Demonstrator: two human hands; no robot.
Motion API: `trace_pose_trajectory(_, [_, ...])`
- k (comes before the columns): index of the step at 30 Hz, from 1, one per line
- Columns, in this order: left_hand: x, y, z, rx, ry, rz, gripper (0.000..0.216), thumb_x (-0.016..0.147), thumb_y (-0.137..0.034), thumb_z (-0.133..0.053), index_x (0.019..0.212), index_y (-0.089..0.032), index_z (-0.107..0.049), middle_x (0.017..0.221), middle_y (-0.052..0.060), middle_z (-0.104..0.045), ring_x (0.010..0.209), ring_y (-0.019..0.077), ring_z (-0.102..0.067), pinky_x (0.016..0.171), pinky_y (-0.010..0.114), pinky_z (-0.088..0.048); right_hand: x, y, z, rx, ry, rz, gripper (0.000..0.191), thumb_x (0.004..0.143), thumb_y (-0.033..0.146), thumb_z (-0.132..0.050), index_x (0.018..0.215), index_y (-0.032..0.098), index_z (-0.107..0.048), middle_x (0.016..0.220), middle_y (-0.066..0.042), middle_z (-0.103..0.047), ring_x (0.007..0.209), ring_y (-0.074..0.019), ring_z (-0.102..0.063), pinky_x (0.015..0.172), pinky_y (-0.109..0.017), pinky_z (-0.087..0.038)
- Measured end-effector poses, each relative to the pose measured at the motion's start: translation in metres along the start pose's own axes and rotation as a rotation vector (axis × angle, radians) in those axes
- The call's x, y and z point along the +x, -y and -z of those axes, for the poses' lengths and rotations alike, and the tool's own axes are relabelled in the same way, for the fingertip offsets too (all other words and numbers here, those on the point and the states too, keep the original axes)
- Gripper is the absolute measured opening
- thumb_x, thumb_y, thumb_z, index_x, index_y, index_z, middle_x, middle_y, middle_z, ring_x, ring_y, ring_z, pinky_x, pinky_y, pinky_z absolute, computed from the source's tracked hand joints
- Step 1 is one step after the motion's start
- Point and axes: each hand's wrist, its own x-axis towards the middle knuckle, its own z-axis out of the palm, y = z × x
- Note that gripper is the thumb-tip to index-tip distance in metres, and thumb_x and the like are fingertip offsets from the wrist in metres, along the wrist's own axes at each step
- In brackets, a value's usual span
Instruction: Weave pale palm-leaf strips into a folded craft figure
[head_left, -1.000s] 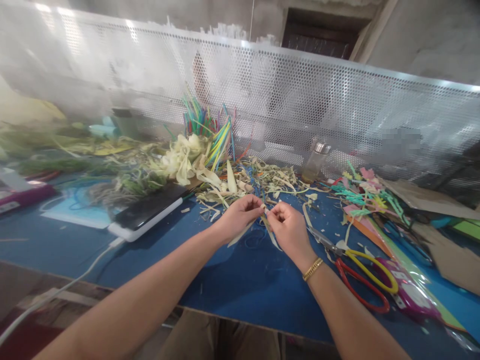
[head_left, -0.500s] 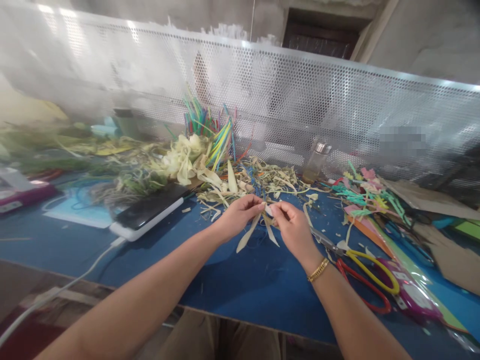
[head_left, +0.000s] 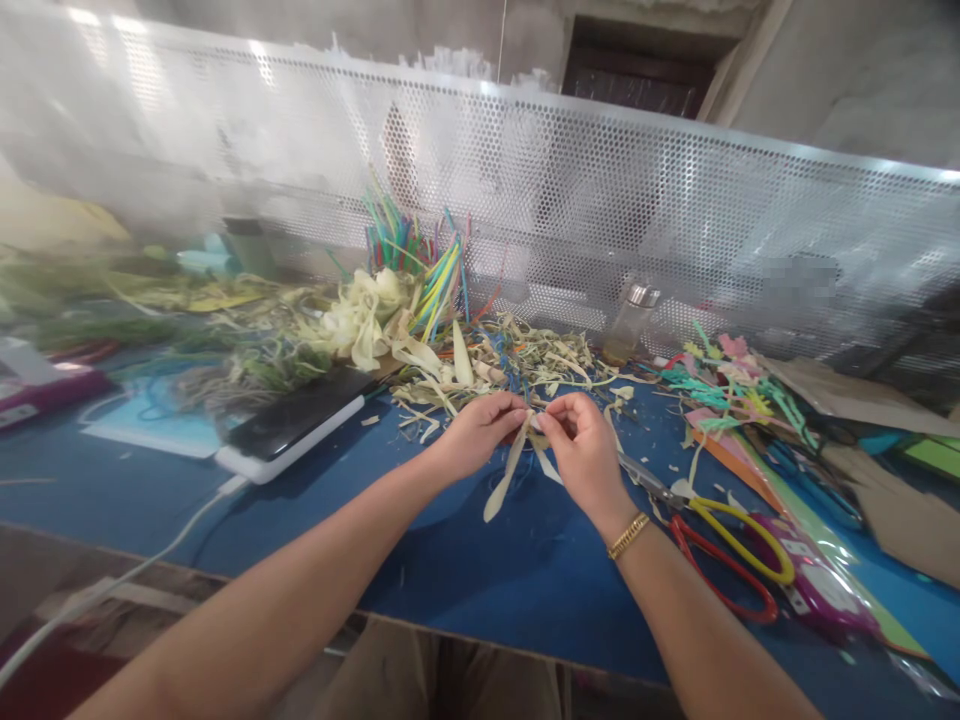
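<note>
Over the middle of the blue table, my left hand (head_left: 480, 432) and my right hand (head_left: 589, 455) meet fingertip to fingertip. Between them they pinch pale, dry husk strips, which look like corn husk. One long strip (head_left: 502, 488) hangs down below my left fingertips, and a shorter strip (head_left: 547, 466) shows below the right ones. The exact point of the pinch is partly covered by the fingers. Blue thread (head_left: 512, 368) lies just beyond my hands, among a heap of husk scraps (head_left: 559, 350). Scissors (head_left: 652, 485) with yellow and red handles rest beside my right wrist.
At left lies a black-topped phone or power bank (head_left: 292, 425) with a white cable. Behind it are pale husk flowers (head_left: 367, 315) and coloured stems (head_left: 442, 285). A glass bottle (head_left: 630, 320) stands by the perforated metal panel (head_left: 600, 200). Paper flowers (head_left: 739, 385) lie at right.
The long husk strip under my left fingers has swung to the right and hangs steeper. The shorter strip is more covered by my right hand. Both hands stay pinched together.
</note>
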Motion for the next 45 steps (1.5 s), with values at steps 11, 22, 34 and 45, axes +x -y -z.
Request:
trace_pose_trajectory(11, [0.001,-0.004,0.003,-0.181,-0.121,0.092,0.023,0.081,-0.037,-0.059,0.076,-0.017,-0.048,0.059,-0.004,-0.054,0.051,0.0070,-0.047,0.052,0.019,-0.036,0.007,0.001,0.020,-0.062,0.204,0.062,0.038,0.095,0.044,-0.034,0.102,0.022,-0.064,0.095,-0.006,-0.069,0.093,-0.0200,-0.062,0.082,-0.032,-0.046])
trace_pose_trajectory(22, [0.001,-0.009,0.008,-0.228,-0.376,0.073,0.018,0.083,-0.034,-0.053,0.078,-0.018,-0.046,0.065,-0.003,-0.057,0.052,0.0100,-0.059,0.045,0.018,-0.032,0.003,0.015,0.021,-0.234,0.175,-0.006,0.038,0.089,0.053,-0.044,0.087,0.022,-0.066,0.079,-0.004,-0.069,0.075,-0.0194,-0.063,0.068,-0.028,-0.043])
trace_pose_trajectory(34, [0.004,-0.008,0.014,-0.183,-0.476,0.133,0.035,0.077,-0.051,-0.058,0.076,-0.016,-0.055,0.055,-0.004,-0.053,0.038,0.0056,-0.039,0.040,0.019,-0.025,0.001,0.007,0.014,-0.112,0.167,-0.104,0.033,0.086,0.048,-0.049,0.073,0.020,-0.062,0.058,0.001,-0.057,0.053,-0.0126,-0.049,0.048,-0.022,-0.031])
trace_pose_trajectory(45, [-0.001,-0.001,0.013,0.437,-0.206,-0.082,0.042,0.089,-0.046,-0.043,0.095,-0.017,-0.072,0.059,0.000,-0.062,0.055,0.0133,-0.055,0.054,0.022,-0.039,-0.006,0.015,0.008,-0.418,0.151,0.141,0.028,0.092,0.036,-0.044,0.078,0.022,-0.064,0.072,-0.003,-0.066,0.068,-0.0167,-0.059,0.062,-0.026,-0.037])
